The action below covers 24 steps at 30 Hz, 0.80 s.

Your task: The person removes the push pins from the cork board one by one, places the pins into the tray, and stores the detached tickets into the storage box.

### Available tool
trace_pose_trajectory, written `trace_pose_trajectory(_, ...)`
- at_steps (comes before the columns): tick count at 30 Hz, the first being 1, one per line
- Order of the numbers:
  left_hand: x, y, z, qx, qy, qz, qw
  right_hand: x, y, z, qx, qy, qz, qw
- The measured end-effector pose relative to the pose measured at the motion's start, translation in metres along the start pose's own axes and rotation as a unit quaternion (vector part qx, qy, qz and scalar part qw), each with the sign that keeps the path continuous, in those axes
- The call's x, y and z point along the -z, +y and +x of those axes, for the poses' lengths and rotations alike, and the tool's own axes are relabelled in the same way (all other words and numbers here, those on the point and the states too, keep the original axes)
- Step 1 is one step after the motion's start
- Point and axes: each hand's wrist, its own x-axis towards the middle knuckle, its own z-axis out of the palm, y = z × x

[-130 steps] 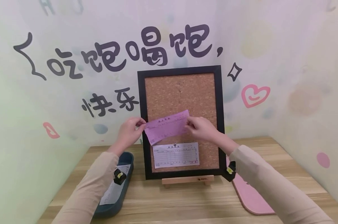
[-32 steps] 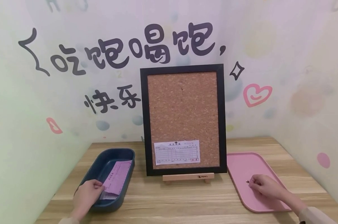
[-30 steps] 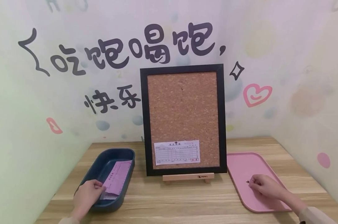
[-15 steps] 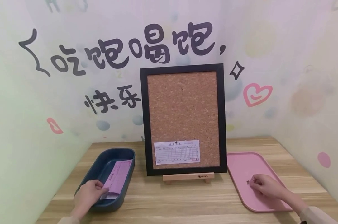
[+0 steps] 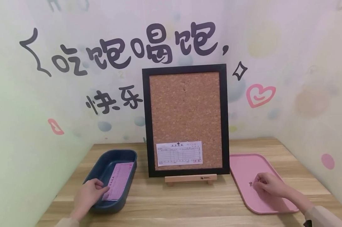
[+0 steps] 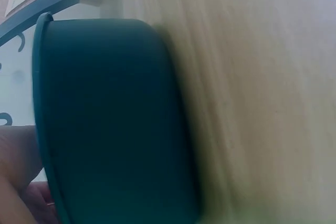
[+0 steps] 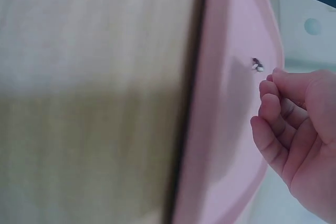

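Note:
A purple receipt slip [image 5: 119, 179] lies in the dark blue tray [image 5: 92, 171] at the left, covering most of another paper. Just over its near-left edge, my left hand [image 5: 88, 195] has loosely bent fingers and no visible grip on the paper. In the left wrist view the tray wall hides most of that hand. At the right, my right hand [image 5: 273, 186] hovers above the pink tray [image 5: 244, 164], fingers loosely curled, nothing visible between them. Small metal pins [image 7: 257, 65] lie on this tray just beyond the fingertips.
Between the trays stands a black-framed corkboard [image 5: 185, 110] on a small wooden easel [image 5: 190, 179]. One white receipt [image 5: 179, 154] is pinned low on it by a small pin [image 5: 178, 143]. Behind is a wall [image 5: 295, 47] with large lettering and drawings.
Both hands held the purple slip before the corkboard; it was then brought to the blue tray. Since half a second ago the left fingers released it and it settled flatter. The right hand withdrew slightly.

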Motion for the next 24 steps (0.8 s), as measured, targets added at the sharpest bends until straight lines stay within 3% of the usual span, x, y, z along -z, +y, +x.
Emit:
trace_pose_trajectory(5,0.006,0.013,0.005,-0.018,0.03,-0.021,0.9992,0.011,-0.004,0.008,-0.012,-0.018,0.028,0.999)
trace_pose_trajectory(10,0.009,0.04,0.011,-0.058,0.098,-0.036,0.9929,0.021,-0.013,0.016,-0.008,-0.023,0.036,0.999)
trace_pose_trajectory(13,0.006,0.055,0.017,-0.115,0.151,-0.043,0.9809,0.024,-0.02,0.023,0.002,-0.021,0.023,1.0)
trace_pose_trajectory(17,-0.002,0.075,0.027,-0.196,0.204,-0.053,0.9579,0.031,-0.035,0.039,0.004,0.0,-0.022,1.0)
trace_pose_trajectory(24,-0.011,0.12,0.039,-0.274,0.19,-0.056,0.9412,0.039,-0.074,0.075,0.006,0.023,-0.059,0.998)
